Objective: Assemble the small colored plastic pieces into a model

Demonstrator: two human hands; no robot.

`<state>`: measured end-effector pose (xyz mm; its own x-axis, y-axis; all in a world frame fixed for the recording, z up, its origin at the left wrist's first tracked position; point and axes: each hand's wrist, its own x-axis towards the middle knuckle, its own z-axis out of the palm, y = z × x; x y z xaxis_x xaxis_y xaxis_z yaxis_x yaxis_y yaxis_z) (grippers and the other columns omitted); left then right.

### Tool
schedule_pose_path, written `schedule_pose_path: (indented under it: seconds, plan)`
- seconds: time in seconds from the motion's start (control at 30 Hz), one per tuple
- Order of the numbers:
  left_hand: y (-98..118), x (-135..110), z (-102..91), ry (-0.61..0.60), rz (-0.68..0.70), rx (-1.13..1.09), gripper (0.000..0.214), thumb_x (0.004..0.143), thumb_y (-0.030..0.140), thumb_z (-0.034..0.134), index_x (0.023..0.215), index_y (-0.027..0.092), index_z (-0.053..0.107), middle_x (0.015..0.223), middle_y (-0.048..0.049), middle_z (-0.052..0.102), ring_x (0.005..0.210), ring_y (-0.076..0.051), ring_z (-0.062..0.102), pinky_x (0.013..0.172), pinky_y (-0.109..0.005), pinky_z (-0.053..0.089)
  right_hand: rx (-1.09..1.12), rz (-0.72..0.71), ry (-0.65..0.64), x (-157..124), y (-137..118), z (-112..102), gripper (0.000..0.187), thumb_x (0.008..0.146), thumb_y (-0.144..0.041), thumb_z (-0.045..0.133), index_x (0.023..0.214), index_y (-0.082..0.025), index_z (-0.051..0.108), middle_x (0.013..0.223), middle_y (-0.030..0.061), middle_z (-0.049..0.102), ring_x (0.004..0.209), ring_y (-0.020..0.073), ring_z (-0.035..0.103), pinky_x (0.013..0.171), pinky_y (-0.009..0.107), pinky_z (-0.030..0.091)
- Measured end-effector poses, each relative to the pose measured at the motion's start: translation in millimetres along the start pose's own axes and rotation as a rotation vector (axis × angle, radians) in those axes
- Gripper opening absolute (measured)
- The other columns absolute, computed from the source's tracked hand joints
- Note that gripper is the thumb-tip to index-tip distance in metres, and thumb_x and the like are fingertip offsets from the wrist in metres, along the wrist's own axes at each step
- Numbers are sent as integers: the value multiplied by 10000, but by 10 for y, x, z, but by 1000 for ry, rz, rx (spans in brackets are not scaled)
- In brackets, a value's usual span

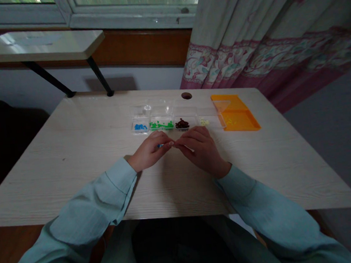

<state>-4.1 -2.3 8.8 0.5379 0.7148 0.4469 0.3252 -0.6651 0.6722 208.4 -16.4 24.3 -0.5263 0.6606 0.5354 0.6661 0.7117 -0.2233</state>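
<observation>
My left hand [150,151] is closed in a pinch above the table, with a bit of a small blue piece [160,146] showing between thumb and fingers. My right hand [201,149] pinches too, and its fingertips meet those of the left. Whatever sits between the right fingertips is too small to make out. Just beyond the hands are clear plastic boxes with open lids. They hold small blue pieces [140,127], green pieces [161,125], dark red-brown pieces [182,124] and pale yellow pieces [205,122]. My right hand partly covers the front of the boxes.
An orange tray [244,114] with a few yellow pieces lies right of the boxes, a clear lid overlapping its left edge. Behind them the pale wooden table [87,156] has a round cable hole [186,95]. A raised shelf [40,47] stands back left; a curtain [247,37] hangs back right.
</observation>
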Motion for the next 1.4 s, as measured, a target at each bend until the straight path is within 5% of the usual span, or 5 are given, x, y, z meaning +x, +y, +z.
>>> schedule_pose_path:
  seconds: [0.7,0.97,1.4]
  plan:
    - [-5,3,-28,52,-11,-87,315,940,444,488,860,190,657,820,-51,620,821,-165,578,771,-323,472,20,-31,63,-6,-14,14,160,925,-306,561,886,-257,708,886,29,680,880,172,555,866,342,395]
    - [-13,17,-50,99,19,-44,295,943,415,500,876,179,665,811,-45,629,810,-158,579,768,-307,466,22,-99,209,9,23,57,81,888,-272,626,924,-249,695,842,20,679,837,169,565,809,333,417]
    - [-312,-12,-408,533,-147,324,274,940,427,510,916,220,688,884,-27,648,887,-171,565,847,-343,443,7,2,136,-22,96,135,169,916,-325,579,991,-233,701,923,47,675,898,190,585,833,349,410]
